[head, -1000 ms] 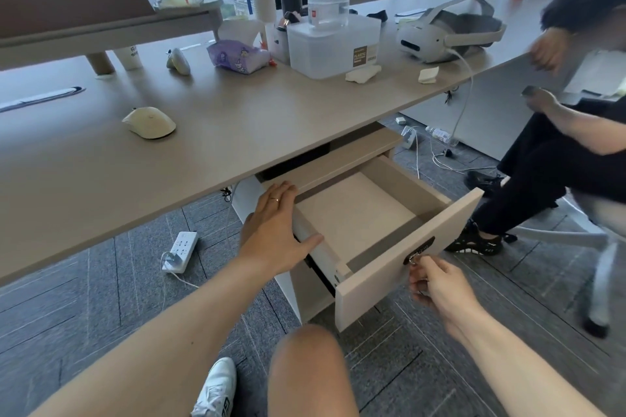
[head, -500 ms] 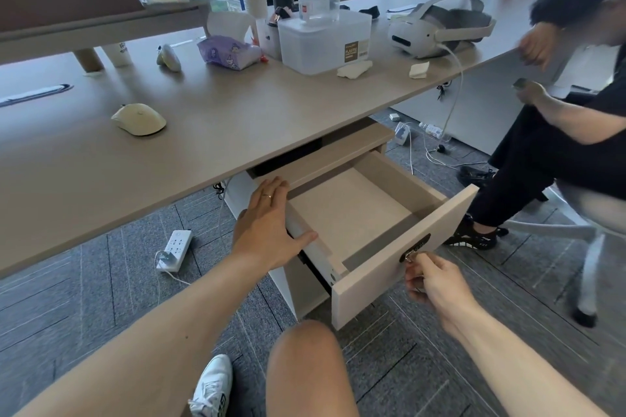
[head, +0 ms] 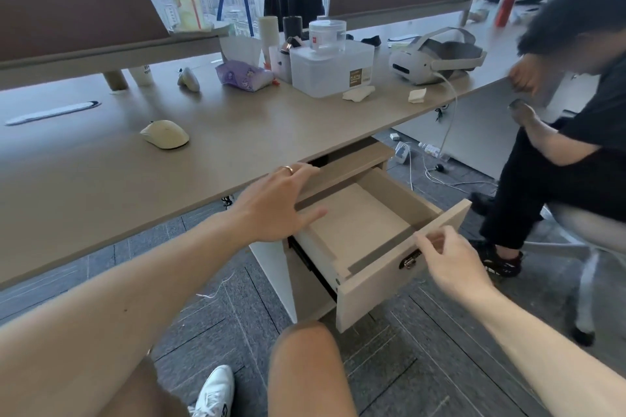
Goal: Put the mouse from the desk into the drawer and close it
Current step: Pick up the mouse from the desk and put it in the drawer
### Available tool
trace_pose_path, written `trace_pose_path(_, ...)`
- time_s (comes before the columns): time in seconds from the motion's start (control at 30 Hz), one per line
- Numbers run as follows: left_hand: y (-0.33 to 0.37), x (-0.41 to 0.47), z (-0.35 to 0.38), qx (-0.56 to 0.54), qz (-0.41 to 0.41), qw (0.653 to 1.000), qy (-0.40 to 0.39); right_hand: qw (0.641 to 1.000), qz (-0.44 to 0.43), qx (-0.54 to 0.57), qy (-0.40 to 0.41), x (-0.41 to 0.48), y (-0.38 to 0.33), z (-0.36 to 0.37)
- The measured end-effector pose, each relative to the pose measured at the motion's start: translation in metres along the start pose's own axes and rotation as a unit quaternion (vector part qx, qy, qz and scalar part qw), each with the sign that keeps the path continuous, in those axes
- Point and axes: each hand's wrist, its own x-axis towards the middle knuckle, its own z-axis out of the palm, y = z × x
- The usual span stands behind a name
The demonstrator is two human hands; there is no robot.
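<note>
In the head view the drawer point(head: 359, 234) stands pulled out under the tabletop point(head: 237, 132), its pale floor bare. The left hand point(head: 274, 206) hovers over the drawer's left rear corner at the tabletop's front edge, its fingers point(head: 301, 173) spread and holding nothing, the thumb pointing out over the drawer's inside; a ring sits on one finger. The right hand point(head: 450, 261) is at the drawer's front panel, its fingers point(head: 428, 242) loosely curled and parted near the top edge, just above the dark lock point(head: 410, 260); whether they touch the panel cannot be told. The cream mouse point(head: 165, 134) lies on the tabletop up and to the left of the left fingers, well apart from both hands. Farther beyond the left fingers stand a clear plastic box point(head: 330, 69) and a purple tissue pack point(head: 244, 75); a white headset point(head: 433, 59) lies beyond the right fingers. A seated person in black point(head: 559, 152) is to the right of the right fingers.
</note>
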Motion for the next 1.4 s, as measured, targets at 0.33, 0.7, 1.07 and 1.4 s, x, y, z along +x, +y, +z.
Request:
trace_pose_path(0.33, -0.085, -0.039, -0.072, 0.066, -0.167, 0.983, -0.028, 0.923, -0.31, -0.227, -0.008, 0.006, -0.14, 0.004)
trace_pose_path(0.7, -0.178, -0.089, -0.091, 0.107, -0.281, 0.951, -0.069, 0.872, -0.423, -0.218, -0.114, 0.022, -0.264, 0.097)
trace_pose_path(1.07, -0.199, -0.086, -0.065, 0.057, -0.315, 0.947, 0.018, 0.872, -0.438, -0.144, -0.165, 0.074, -0.372, 0.2)
trace_pose_path(1.4, -0.22, -0.069, -0.059, 0.072, -0.333, 0.94, 0.019, 0.851, -0.49, -0.078, -0.174, 0.109, -0.419, 0.269)
